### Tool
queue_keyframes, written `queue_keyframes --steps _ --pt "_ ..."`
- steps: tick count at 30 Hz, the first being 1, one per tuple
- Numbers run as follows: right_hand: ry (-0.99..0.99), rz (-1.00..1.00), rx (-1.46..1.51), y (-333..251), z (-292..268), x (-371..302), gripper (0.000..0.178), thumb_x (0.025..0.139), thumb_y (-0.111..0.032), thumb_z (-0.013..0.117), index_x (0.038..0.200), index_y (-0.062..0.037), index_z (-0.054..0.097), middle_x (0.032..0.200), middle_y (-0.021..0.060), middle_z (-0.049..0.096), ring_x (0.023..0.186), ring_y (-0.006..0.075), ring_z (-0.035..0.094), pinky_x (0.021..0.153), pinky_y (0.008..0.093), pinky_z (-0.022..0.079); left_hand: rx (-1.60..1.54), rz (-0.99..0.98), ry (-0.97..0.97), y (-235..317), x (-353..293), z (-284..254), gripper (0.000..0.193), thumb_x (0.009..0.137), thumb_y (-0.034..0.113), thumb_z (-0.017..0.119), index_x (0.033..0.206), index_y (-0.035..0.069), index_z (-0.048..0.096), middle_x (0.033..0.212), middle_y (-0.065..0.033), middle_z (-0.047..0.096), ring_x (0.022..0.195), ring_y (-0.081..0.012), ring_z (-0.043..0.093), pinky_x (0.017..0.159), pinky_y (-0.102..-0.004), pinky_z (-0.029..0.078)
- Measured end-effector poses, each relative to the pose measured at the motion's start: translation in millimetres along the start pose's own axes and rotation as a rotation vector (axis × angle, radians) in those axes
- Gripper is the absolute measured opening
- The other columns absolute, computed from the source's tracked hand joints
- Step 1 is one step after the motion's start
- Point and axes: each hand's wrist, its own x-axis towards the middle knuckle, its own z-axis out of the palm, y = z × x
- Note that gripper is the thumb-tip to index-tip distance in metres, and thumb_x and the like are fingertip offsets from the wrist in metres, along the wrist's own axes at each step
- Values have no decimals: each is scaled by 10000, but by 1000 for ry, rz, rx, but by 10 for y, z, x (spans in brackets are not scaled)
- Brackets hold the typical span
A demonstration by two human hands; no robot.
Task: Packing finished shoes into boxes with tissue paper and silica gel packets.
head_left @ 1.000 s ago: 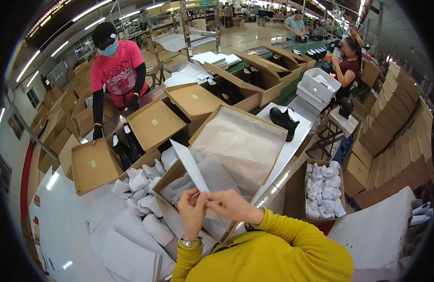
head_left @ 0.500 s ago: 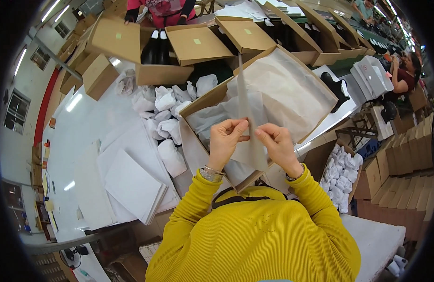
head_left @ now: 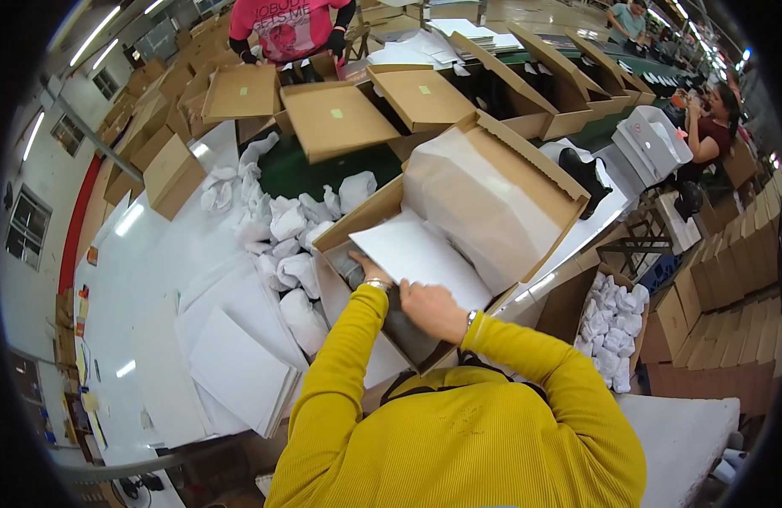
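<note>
An open cardboard shoebox point(head_left: 569, 165) lies tilted in front of me, its raised lid lined with pale tissue paper point(head_left: 467, 190). A stiff-looking white sheet point(head_left: 429, 258) covers much of the box's inside. My left hand point(head_left: 371, 271) reaches into the box at the sheet's left edge, beside grey wrapping point(head_left: 348, 269); the sheet and wrist hide most of its fingers. At the sheet's near edge, my right hand point(head_left: 433, 311) is closed, with that edge at its fingertips. What lies beneath the sheet is hidden.
White paper-wrapped bundles point(head_left: 287, 218) heap left of the box, beyond stacked white sheets point(head_left: 238, 356). More bundles fill a carton point(head_left: 611, 326) at right. Open shoeboxes point(head_left: 340, 118) line the green conveyor point(head_left: 302, 173). Across it stands a person in pink point(head_left: 293, 30).
Both hands have moved down into the box from the upright paper they held between them. The white sheet now lies across it. Across the conveyor, the box with black boots has shifted away.
</note>
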Motion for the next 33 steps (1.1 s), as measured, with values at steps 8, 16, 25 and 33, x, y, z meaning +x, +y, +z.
queue_keyframes --steps 8,16,25,33 --pt "-149 99 532 750 -168 -145 335 775 -322 655 1022 -97 643 811 135 624 798 323 614 692 422 488 -81 266 49 -466 -129 -161 663 824 585 419 1390 247 344 1467 -81 293 1380 -295 175 970 -731 54" --pt "1198 1101 178 3653 -507 -1742 667 661 -113 739 1259 -13 462 1074 159 544 985 272 553 842 342 450 -915 -146 400 -283 -1075 -811 649 755 197 677 1309 -13 412 1343 -253 400 1237 -433 359 1033 -438 299" --pt "897 1386 401 4819 475 -1415 647 599 -362 799 1016 90 597 1003 267 621 968 388 595 865 392 455 -574 -225 381 465 -1243 -780 899 592 99 778 1372 41 334 1476 -232 139 1322 -462 196 1088 -457 225" --pt "1432 955 1531 4644 -743 -1752 367 802 -228 673 1095 -13 618 1091 99 625 968 202 598 862 337 468 -762 -87 743 449 -1006 -726 882 591 -21 687 1390 85 328 1476 -235 127 1336 -398 228 1067 -382 277"
